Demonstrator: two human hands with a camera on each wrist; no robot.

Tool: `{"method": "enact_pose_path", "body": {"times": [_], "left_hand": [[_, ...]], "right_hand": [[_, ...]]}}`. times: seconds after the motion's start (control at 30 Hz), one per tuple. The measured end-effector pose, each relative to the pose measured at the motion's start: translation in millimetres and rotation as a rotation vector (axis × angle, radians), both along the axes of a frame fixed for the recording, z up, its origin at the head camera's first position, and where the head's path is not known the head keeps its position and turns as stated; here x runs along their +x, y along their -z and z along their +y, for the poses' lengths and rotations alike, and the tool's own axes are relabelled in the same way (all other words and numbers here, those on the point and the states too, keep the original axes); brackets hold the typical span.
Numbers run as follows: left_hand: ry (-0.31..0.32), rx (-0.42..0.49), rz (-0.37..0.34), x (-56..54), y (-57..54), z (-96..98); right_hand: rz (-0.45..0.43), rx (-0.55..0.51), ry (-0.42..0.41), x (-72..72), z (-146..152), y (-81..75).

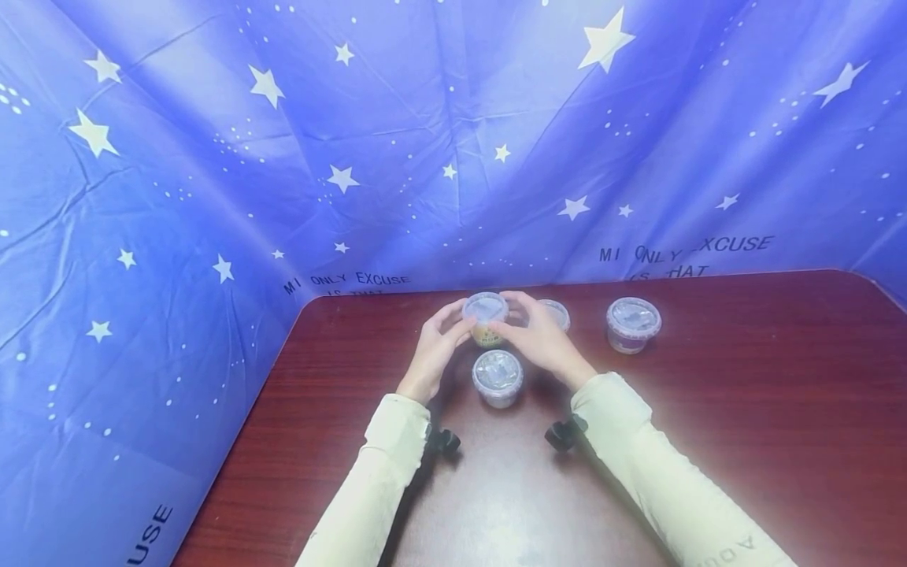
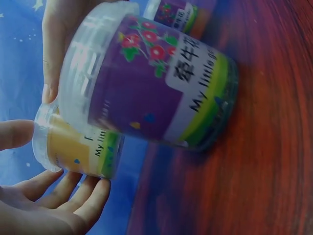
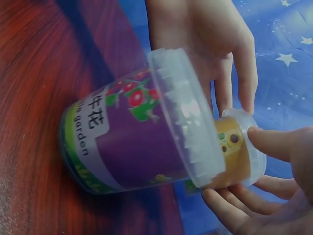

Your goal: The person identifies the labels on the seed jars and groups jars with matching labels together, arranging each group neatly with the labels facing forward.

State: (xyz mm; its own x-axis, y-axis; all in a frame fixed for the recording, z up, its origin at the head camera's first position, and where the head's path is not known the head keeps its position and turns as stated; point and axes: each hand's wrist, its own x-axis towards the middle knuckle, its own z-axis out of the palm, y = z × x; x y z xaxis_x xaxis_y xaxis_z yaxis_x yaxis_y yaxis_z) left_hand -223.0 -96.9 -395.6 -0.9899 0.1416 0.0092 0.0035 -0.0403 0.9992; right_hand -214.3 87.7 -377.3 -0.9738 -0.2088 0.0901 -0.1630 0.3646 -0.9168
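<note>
Both hands hold a small round plastic tub with a yellow label (image 1: 486, 334) and a clear lid, near the table's far edge. My left hand (image 1: 434, 354) grips it from the left, thumb by the lid and fingers along its side in the left wrist view. From the right, my right hand (image 1: 542, 339) pinches the same tub, its thumb (image 3: 271, 144) at the lid's rim. Nearer to me, between the forearms, a purple-labelled tub (image 1: 498, 379) with red flowers printed on it stands upright on the table; it partly hides the yellow tub in both wrist views.
Behind my right hand is another lidded tub (image 1: 557, 313), partly covered by the fingers. One more tub (image 1: 633, 324) stands farther right on the dark red wooden table (image 1: 751, 409). A blue cloth with white stars (image 1: 439, 157) hangs behind the table and along its left side.
</note>
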Motion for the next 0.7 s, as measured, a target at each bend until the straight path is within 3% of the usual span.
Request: {"method": "enact_pose_path", "body": {"times": [0.5,0.7], "left_hand": [[0.009,-0.011,-0.017,-4.4,11.5,-3.7],[0.012,-0.04,-0.027,-6.1,15.9,-5.9]], "right_hand": [[0.011,0.182,0.012,-2.9,-10,2.7],[0.023,0.21,-0.001,-2.5,-11,3.2]]}}
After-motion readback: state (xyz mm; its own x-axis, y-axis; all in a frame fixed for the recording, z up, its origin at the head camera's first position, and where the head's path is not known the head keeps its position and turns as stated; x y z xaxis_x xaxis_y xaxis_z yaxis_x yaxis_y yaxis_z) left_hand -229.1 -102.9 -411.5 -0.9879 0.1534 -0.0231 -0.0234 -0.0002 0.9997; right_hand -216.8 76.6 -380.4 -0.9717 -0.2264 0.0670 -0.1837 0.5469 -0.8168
